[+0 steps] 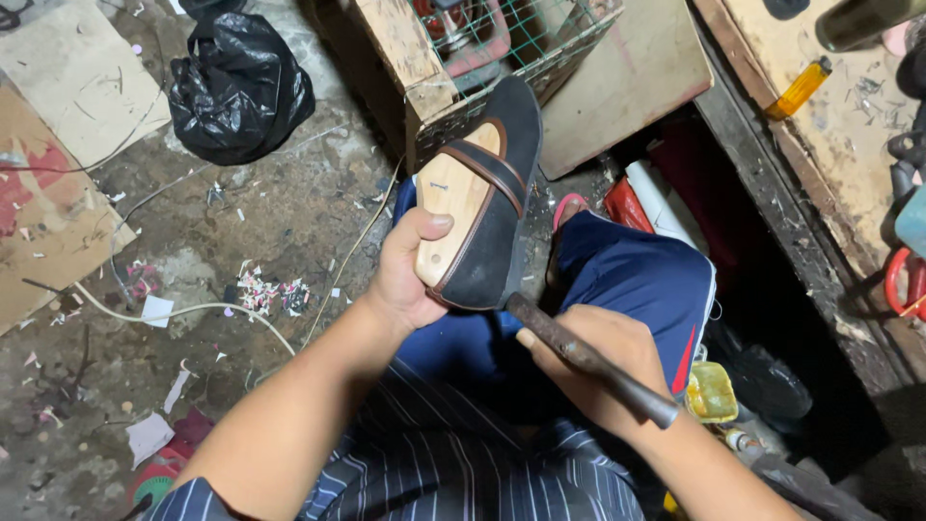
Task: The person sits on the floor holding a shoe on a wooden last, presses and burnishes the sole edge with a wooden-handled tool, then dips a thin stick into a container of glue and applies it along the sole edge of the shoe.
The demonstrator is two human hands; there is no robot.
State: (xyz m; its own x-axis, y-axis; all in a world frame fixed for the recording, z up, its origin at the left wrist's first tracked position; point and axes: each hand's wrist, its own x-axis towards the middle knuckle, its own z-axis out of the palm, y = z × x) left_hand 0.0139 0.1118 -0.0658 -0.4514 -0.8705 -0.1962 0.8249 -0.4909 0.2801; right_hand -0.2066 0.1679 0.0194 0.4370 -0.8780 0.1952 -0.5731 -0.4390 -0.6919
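Black suede already covers the shoe (pixel 497 207) on its wooden last (pixel 453 207), brown trim in place. Left hand (pixel 410 275) grips the heel above the knees; right hand (pixel 588 371) clasps a metal tool (pixel 588 359) against the sole edge, seemingly unfinished.

the tool's (pixel 588 359) front end vanishes behind the shoe's (pixel 492 203) heel, so its tip cannot be told. the left hand's (pixel 410 275) fingers are hidden under the shoe, only the thumb showing. above the shoe, the crate (pixel 424 92) is cut by the top edge.
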